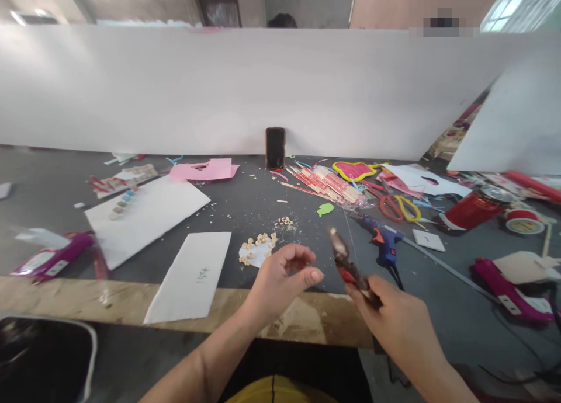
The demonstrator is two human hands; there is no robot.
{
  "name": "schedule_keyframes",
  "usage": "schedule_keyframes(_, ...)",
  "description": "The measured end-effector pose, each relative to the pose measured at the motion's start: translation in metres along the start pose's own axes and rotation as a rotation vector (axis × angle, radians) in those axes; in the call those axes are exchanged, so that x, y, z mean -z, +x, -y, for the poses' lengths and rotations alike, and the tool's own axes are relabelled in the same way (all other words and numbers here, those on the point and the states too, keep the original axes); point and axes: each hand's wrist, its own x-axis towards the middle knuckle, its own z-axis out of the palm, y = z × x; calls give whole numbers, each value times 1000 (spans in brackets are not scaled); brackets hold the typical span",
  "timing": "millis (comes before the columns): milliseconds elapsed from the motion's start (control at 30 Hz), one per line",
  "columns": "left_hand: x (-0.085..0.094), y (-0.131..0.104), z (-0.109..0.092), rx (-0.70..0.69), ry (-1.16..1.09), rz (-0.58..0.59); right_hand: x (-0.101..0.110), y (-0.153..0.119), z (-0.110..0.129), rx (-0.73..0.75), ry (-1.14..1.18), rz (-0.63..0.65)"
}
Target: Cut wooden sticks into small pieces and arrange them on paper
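Note:
My left hand (287, 274) hovers over the near table edge, fingers loosely curled, thumb apart, with nothing visible in it. Just left of its fingers lies a small white cutout (256, 253) with several pale wooden bits along its edge. More wooden bits (286, 221) are scattered behind it. In my right hand (390, 312) is a dark metal tool with red on its handle, which looks like pliers (344, 260); motion blurs it, and a pale spot shows at its tip. A blue glue gun (383, 238) rests to the right of the pliers.
White boards (193, 277) lie at left. Wooden sticks (324, 184), scissors (400, 208), a green leaf-like piece (325, 209) and a red can (473, 207) lie to the right. A phone (275, 148) leans against the white partition (219, 87). Purple tools (511, 292) flank both sides.

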Motion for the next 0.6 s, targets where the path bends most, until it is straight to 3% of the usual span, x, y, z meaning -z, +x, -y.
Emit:
schedule_keyframes(100, -14, -1, 10, 13, -76, 141, 6, 18, 9, -227, 424, 226)
schedule_keyframes(200, -33, -6, 20, 27, -226, 257, 8, 32, 17, -280, 713, 357)
schedule_keyframes(433, -57, -23, 29, 388, -542, 177, -2, 37, 21, -259, 753, 507)
schedule_keyframes(600, -59, -23, 28, 428, -618, 201, -1, 35, 25, -346, 751, 608)
